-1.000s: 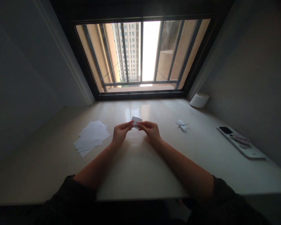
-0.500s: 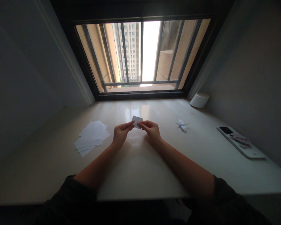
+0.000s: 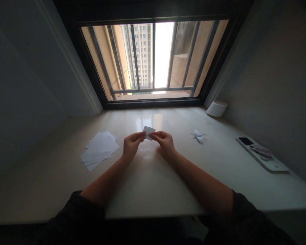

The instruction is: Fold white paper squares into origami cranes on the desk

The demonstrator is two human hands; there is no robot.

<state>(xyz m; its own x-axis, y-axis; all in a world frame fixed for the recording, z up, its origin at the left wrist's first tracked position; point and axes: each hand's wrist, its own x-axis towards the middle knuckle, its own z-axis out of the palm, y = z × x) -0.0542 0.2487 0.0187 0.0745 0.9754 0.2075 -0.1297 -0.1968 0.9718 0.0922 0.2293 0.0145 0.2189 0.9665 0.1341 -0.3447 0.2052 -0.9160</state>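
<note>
A small folded piece of white paper point(image 3: 149, 130) is held up between both hands, above the pale tabletop point(image 3: 142, 190). My left hand point(image 3: 132, 143) pinches its left edge between thumb and fingers. On the right side, my right hand point(image 3: 164, 139) grips the paper's lower right part with closed fingertips. A fanned stack of white paper sheets point(image 3: 99, 149) lies left of my left hand. Right of my right hand rests a folded paper figure point(image 3: 198, 136) with thin points and a wider middle. The fold details of the held paper are too small to tell.
A white cylindrical object point(image 3: 217, 109) stands at the back right by the wall. A light-coloured phone point(image 3: 272, 165) with a round item on it lies at the right edge. A dark-framed window point(image 3: 153, 104) with bars is behind the table.
</note>
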